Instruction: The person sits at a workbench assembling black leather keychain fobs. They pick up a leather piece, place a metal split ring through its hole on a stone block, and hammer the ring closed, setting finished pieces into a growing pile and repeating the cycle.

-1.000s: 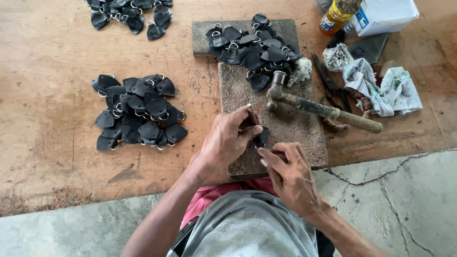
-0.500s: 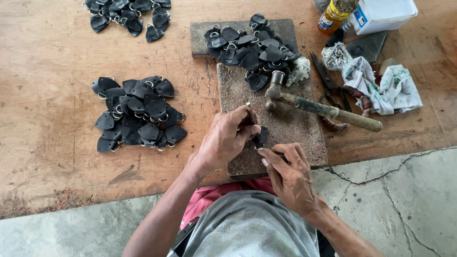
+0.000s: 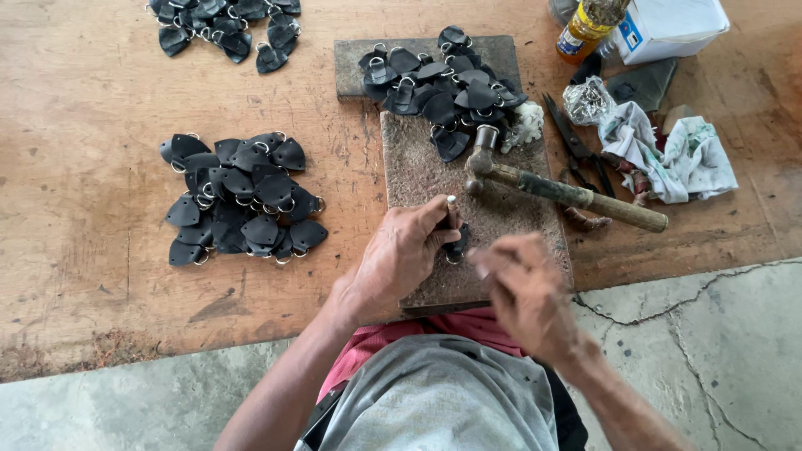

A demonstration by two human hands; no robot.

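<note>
The right hand (image 3: pixel 522 292) has lifted off the black leather tab (image 3: pixel 456 244) and now hovers blurred just beside it, fingers loosely curled around nothing I can make out, so the fitting seems finished. The left hand (image 3: pixel 401 255) pinches a small metal punch (image 3: pixel 451 209) upright on the tab, near the stone block's (image 3: pixel 418 167) front edge.

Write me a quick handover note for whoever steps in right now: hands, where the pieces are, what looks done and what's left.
Left hand: holds a thin metal punch upright on a black leather tab on the stone block.
Right hand: beside the tab, blurred; whether it holds anything cannot be told.
Hammer: lies on the block, unheld.
Tabs with rings: one pile at the block's far end, one left on the table, another at the far edge.
Which piles are finished cannot be told.
</note>
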